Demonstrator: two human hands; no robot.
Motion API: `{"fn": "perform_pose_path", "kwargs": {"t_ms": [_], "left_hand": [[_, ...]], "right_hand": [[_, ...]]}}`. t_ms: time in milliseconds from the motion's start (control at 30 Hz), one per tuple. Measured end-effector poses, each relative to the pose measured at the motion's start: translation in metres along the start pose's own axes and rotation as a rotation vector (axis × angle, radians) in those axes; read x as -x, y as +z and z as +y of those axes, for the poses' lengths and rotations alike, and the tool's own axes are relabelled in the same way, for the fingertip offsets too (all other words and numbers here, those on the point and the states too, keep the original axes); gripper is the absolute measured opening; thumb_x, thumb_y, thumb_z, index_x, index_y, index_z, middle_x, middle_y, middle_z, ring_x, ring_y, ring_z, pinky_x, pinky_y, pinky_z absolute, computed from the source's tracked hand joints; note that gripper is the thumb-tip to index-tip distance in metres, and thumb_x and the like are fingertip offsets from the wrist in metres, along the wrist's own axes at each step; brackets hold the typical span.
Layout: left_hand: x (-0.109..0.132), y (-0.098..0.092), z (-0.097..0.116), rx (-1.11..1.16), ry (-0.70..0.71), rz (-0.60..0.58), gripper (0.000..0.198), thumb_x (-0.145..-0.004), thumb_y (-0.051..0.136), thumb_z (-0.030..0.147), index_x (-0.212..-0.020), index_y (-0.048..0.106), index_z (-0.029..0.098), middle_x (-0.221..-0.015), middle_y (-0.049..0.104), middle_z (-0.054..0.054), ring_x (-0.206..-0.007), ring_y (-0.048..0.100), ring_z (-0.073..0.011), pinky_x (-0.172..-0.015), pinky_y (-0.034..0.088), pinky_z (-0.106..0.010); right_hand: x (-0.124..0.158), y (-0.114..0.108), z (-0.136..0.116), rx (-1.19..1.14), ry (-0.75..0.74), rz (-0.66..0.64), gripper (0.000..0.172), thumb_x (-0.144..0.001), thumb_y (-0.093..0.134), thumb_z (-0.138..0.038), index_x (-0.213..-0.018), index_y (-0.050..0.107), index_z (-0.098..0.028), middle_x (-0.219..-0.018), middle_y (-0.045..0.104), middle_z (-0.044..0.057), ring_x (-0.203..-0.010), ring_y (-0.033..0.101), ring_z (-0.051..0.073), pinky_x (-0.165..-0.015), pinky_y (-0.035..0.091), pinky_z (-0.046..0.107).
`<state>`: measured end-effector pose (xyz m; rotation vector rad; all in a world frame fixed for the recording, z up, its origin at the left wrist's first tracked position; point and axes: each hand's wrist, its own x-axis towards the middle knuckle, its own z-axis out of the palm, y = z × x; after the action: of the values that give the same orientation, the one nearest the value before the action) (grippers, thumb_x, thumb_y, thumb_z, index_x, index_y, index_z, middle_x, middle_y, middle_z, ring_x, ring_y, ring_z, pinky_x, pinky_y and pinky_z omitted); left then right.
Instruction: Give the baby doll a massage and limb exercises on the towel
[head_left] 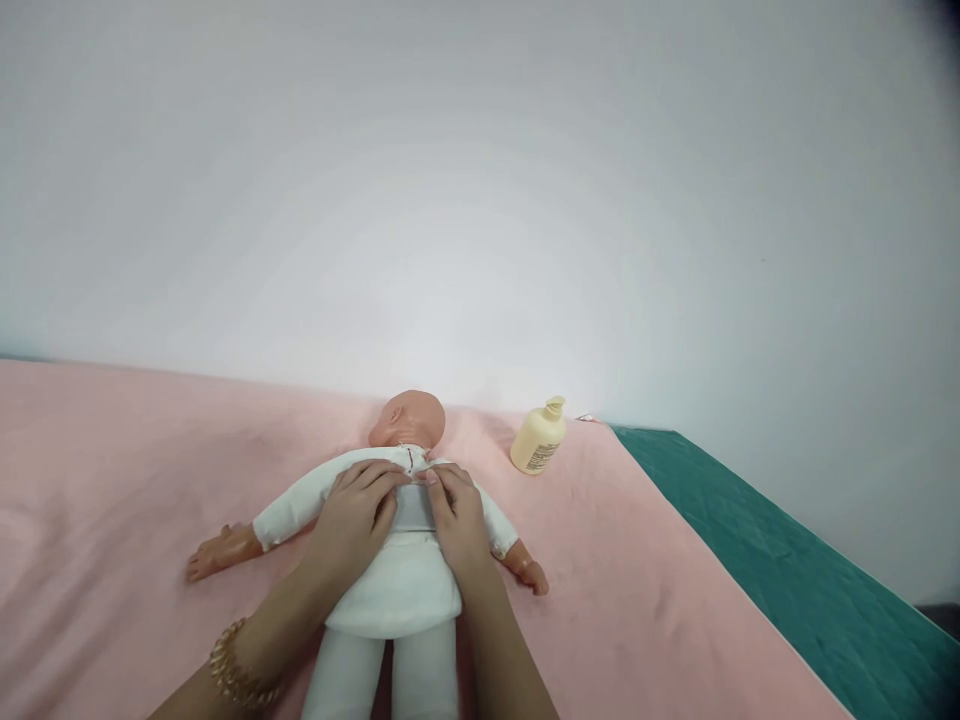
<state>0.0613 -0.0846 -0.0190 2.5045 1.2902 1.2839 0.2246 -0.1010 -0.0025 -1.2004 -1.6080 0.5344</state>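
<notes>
A baby doll [394,590] with a white cloth body lies on its front, its bald head [420,415] turned to the left and its arms spread out. A short dark stitched line shows below its neck. My left hand [360,510] rests on the left side of the doll's upper back, with its fingers stretched flat across the cloth. On the right side of the upper back lies my right hand [459,515], its fingers slightly bent and touching the cloth. The fingertips of both hands are close together near the doll's spine. Neither hand holds anything.
A pale yellow pump bottle [538,440] stands to the right of the doll's head. Under everything spreads a pink cloth [637,590], with a green surface [787,540] showing along its right edge. A white wall [480,200] rises behind. My left wrist wears a beaded bracelet [236,665].
</notes>
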Motion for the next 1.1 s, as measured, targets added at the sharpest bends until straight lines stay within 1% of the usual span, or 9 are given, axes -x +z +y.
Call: {"fn": "perform_pose_path", "kwargs": {"t_ms": [167, 267, 333, 433, 633, 800, 967, 1033, 1100], "left_hand": [[0.0, 0.004, -0.003, -0.044, 0.062, 0.098, 0.031, -0.095, 0.039, 0.018, -0.115, 0.064, 0.017, -0.12, 0.068, -0.007, -0.114, 0.056, -0.0254, -0.097, 0.046, -0.046], [0.001, 0.007, -0.006, -0.077, 0.067, 0.09, 0.033, -0.096, 0.04, 0.02, -0.121, 0.061, 0.014, -0.123, 0.067, -0.008, -0.12, 0.053, -0.027, -0.099, 0.046, -0.048], [0.002, 0.009, -0.008, -0.092, 0.063, 0.071, 0.033, -0.097, 0.04, 0.021, -0.12, 0.062, 0.014, -0.124, 0.067, -0.008, -0.121, 0.052, -0.0276, -0.1, 0.045, -0.049], [0.003, 0.011, -0.009, -0.102, 0.063, 0.049, 0.034, -0.097, 0.039, 0.022, -0.12, 0.063, 0.015, -0.124, 0.067, -0.008, -0.121, 0.052, -0.0277, -0.101, 0.045, -0.05], [0.001, 0.01, -0.007, -0.096, 0.039, 0.012, 0.035, -0.097, 0.038, 0.022, -0.117, 0.065, 0.015, -0.121, 0.068, -0.009, -0.12, 0.054, -0.0278, -0.1, 0.046, -0.051], [0.001, 0.008, -0.005, -0.085, 0.012, -0.015, 0.035, -0.097, 0.036, 0.023, -0.116, 0.065, 0.015, -0.121, 0.068, -0.01, -0.12, 0.054, -0.0274, -0.102, 0.044, -0.051], [0.001, 0.007, -0.005, -0.049, 0.001, -0.018, 0.034, -0.096, 0.037, 0.024, -0.114, 0.065, 0.017, -0.12, 0.068, -0.01, -0.12, 0.054, -0.028, -0.102, 0.043, -0.051], [0.001, 0.006, -0.004, -0.011, -0.023, -0.004, 0.033, -0.095, 0.039, 0.026, -0.117, 0.062, 0.017, -0.119, 0.068, -0.011, -0.118, 0.056, -0.0288, -0.101, 0.045, -0.051], [0.001, 0.004, -0.003, 0.039, -0.079, 0.039, 0.035, -0.095, 0.041, 0.029, -0.124, 0.056, 0.016, -0.122, 0.065, -0.013, -0.116, 0.057, -0.0285, -0.099, 0.047, -0.05]], "right_hand": [[0.001, 0.0, 0.001, 0.012, -0.019, 0.014, 0.031, -0.1, 0.044, -0.035, -0.107, 0.069, -0.019, -0.116, 0.068, 0.007, -0.114, 0.054, 0.02, -0.102, 0.038, 0.034], [0.002, 0.001, 0.003, 0.036, -0.014, -0.026, 0.032, -0.1, 0.043, -0.036, -0.111, 0.069, -0.02, -0.12, 0.068, 0.006, -0.117, 0.053, 0.021, -0.105, 0.036, 0.035], [0.001, 0.001, 0.003, 0.041, -0.009, -0.046, 0.031, -0.1, 0.044, -0.036, -0.112, 0.069, -0.021, -0.121, 0.068, 0.005, -0.119, 0.052, 0.02, -0.106, 0.034, 0.035], [0.0, 0.001, 0.002, 0.034, -0.005, -0.06, 0.03, -0.101, 0.045, -0.036, -0.113, 0.069, -0.023, -0.12, 0.068, 0.004, -0.118, 0.053, 0.02, -0.106, 0.034, 0.035], [-0.001, -0.001, -0.002, 0.046, 0.039, -0.091, 0.029, -0.1, 0.046, -0.035, -0.107, 0.072, -0.023, -0.108, 0.071, 0.004, -0.111, 0.056, 0.02, -0.103, 0.035, 0.034], [-0.002, -0.001, -0.004, 0.081, 0.05, -0.112, 0.029, -0.099, 0.047, -0.035, -0.105, 0.072, -0.021, -0.107, 0.071, 0.006, -0.109, 0.056, 0.021, -0.101, 0.036, 0.035], [-0.003, -0.001, -0.004, 0.086, 0.049, -0.109, 0.028, -0.098, 0.048, -0.032, -0.104, 0.073, -0.02, -0.108, 0.071, 0.007, -0.106, 0.057, 0.021, -0.1, 0.038, 0.037], [-0.003, -0.002, -0.004, 0.075, 0.047, -0.111, 0.028, -0.098, 0.048, -0.03, -0.104, 0.073, -0.02, -0.109, 0.071, 0.007, -0.107, 0.057, 0.021, -0.101, 0.038, 0.037], [-0.002, -0.003, -0.004, 0.062, 0.054, -0.117, 0.027, -0.097, 0.049, -0.03, -0.106, 0.072, -0.021, -0.112, 0.07, 0.007, -0.112, 0.057, 0.022, -0.103, 0.038, 0.038]]}}
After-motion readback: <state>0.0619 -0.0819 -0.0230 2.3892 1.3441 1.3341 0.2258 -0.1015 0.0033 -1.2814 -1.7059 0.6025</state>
